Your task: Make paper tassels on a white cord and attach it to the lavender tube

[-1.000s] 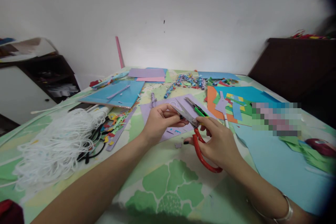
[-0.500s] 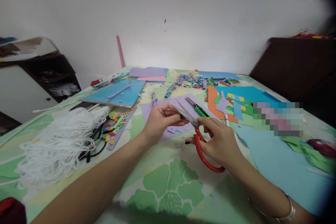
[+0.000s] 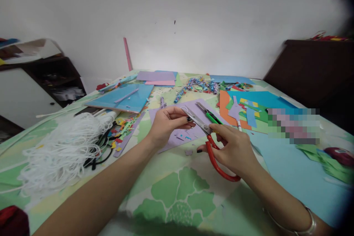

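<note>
My right hand point(image 3: 232, 147) is closed around the red-handled scissors point(image 3: 221, 167), fingers in and about the loops. Their metal blades point away to the upper left and reach my left hand point(image 3: 173, 123). The left thumb and fingers are pinched together at the blade tips. A small pale curl shows there, too small to name, and the fingers hide most of what they hold. Beneath both hands lies a lilac paper sheet point(image 3: 179, 142) with small blue and purple scraps on it. A green utility knife point(image 3: 212, 117) rests on that sheet, just beyond the scissors.
White cord point(image 3: 61, 155) is heaped at the left, beside colourful paper scraps point(image 3: 121, 131). A blue paper pack point(image 3: 121, 97) lies behind it. Rolled paper beads point(image 3: 193, 84) sit at the back. Coloured sheets and a light blue sheet point(image 3: 290, 177) cover the right side.
The scissor blades look closer together than before. Both hands stay nearly in place, the right one shifting very slightly right with the scissors.
</note>
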